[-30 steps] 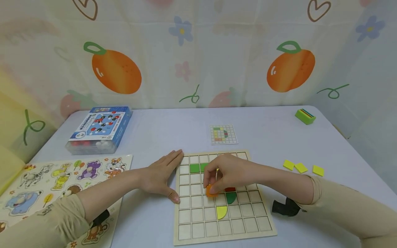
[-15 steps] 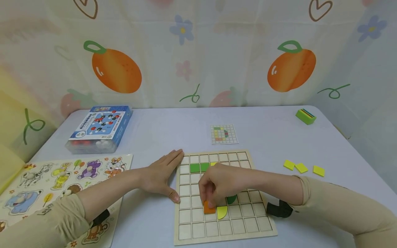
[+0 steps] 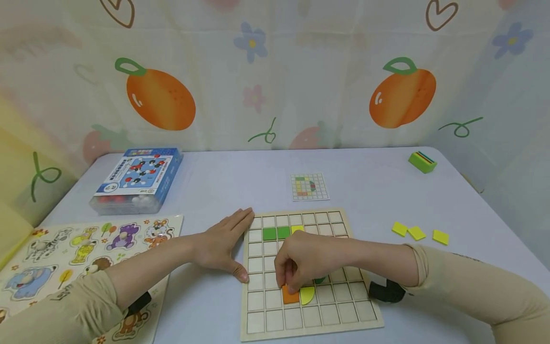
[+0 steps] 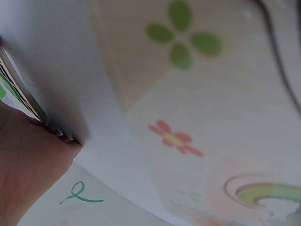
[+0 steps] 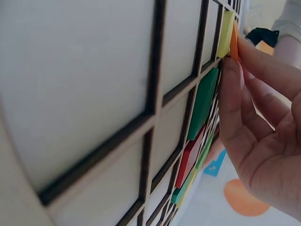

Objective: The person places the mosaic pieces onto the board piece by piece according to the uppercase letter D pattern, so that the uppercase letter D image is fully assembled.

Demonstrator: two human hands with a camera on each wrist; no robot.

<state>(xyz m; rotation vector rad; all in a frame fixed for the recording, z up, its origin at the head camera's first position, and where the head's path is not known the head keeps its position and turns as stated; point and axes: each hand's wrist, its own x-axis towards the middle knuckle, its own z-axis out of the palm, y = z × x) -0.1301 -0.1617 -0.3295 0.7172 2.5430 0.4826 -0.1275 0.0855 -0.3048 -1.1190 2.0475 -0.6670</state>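
Note:
My right hand [image 3: 308, 258] pinches an orange square tile [image 3: 290, 297] between thumb and fingers at a cell of the wooden grid board [image 3: 339, 315]. The tile looks nearly flat there, left of a yellow quarter-round tile [image 3: 307, 295]. In the right wrist view the fingers touch the orange tile [image 5: 234, 40]; a green tile [image 5: 204, 103] and a red tile [image 5: 188, 162] sit in other cells. Two green squares [image 3: 276, 233] and a yellow square [image 3: 297, 229] lie in an upper row. My left hand [image 3: 223, 243] rests, fingers straight, against the board's left edge.
A small printed pattern card [image 3: 309, 187] lies behind the board. Several items surround it: three loose yellow tiles [image 3: 416, 233] on the right, a green block [image 3: 422, 162] at back right, a boxed molecule set [image 3: 137, 180], and an animal puzzle board [image 3: 92, 246] on the left.
My right hand has carried the orange tile towards me and lowered it into a cell left of the yellow quarter-round. The left hand has stayed in place.

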